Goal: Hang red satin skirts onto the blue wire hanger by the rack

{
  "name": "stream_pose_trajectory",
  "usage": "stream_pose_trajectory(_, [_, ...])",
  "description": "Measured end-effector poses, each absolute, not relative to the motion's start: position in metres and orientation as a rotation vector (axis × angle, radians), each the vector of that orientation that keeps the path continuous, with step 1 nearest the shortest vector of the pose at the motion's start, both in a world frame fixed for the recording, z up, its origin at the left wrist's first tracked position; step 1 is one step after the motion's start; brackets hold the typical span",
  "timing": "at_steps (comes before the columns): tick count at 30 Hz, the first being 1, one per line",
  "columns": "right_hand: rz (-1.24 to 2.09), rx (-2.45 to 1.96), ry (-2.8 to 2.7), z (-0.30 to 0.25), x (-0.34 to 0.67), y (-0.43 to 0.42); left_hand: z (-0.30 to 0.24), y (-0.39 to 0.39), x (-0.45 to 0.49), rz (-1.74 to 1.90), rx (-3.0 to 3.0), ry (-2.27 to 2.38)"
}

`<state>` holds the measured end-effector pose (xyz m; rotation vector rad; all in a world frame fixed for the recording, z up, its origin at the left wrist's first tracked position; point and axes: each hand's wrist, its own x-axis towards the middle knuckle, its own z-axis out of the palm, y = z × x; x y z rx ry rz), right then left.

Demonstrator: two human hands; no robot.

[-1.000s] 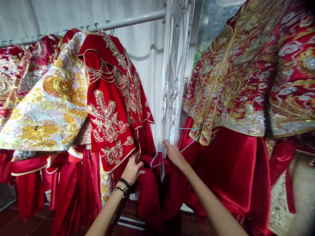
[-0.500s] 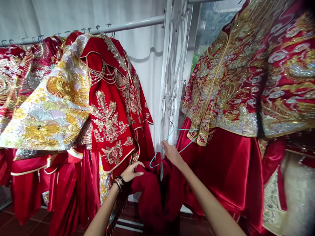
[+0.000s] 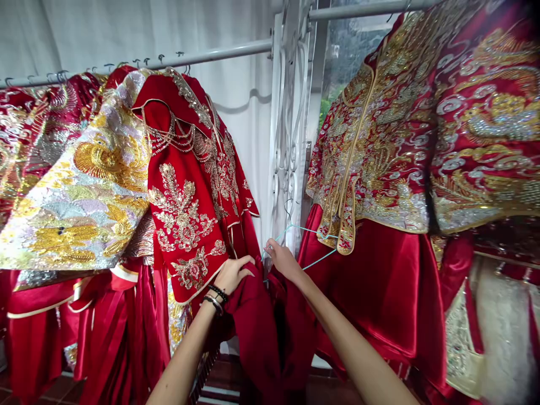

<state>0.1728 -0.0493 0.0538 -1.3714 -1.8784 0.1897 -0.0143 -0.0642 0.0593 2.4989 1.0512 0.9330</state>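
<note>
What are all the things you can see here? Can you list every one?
rails: two, grey, up top, left and right
robes: several, red with gold and silver, hanging from the rails
curtain: one, white, behind the left rail
post: one, white curly iron, middle
hanger: one, pale blue, middle, between the robes
cloth: one, dark red, hanging low in the middle
bracelets: about two, black, left wrist
left hand: one, grips the cloth
right hand: one, grips the hanger

Glossy red satin cloth (image 3: 261, 326), thin teal hanger (image 3: 314, 246), smooth metal rail (image 3: 211, 54).
</note>
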Motion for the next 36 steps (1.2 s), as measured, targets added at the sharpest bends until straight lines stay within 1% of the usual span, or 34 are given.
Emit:
stream_pose_trajectory(6, [0.232,-1.331,-1.892,0.057,0.172,-0.047,0.091,-0.051,-0.015,0.848,2.676,1.019])
stream_pose_trajectory(10, [0.26,-1.3,-1.9,0.055,0.173,-0.044,0.097,-0.047,-0.011,0.897,2.623,0.984])
stream_pose_trajectory(14, [0.256,-1.278,-1.904,0.051,0.176,-0.044,0.081,-0.044,0.009,0.936,2.522,0.928])
stream_pose_trajectory(18, [0.26,-1.334,-1.871,0.043,0.185,-0.046,0.048,-0.038,0.029,1.018,2.197,0.938])
stream_pose_trajectory(22, [0.279,-1.33,-1.854,0.037,0.193,-0.048,0.025,-0.037,0.035,0.949,1.764,0.675])
stream_pose_trajectory(26, [0.306,-1.289,-1.848,0.036,0.196,-0.049,0.019,-0.041,0.031,0.873,1.442,0.495])
stream_pose_trajectory(31, [0.324,-1.293,-1.852,0.037,0.198,-0.05,0.017,-0.036,0.029,0.851,1.465,0.506])
stream_pose_trajectory(36, [0.33,-1.308,-1.849,0.038,0.195,-0.05,0.018,-0.025,0.036,0.962,1.742,0.842])
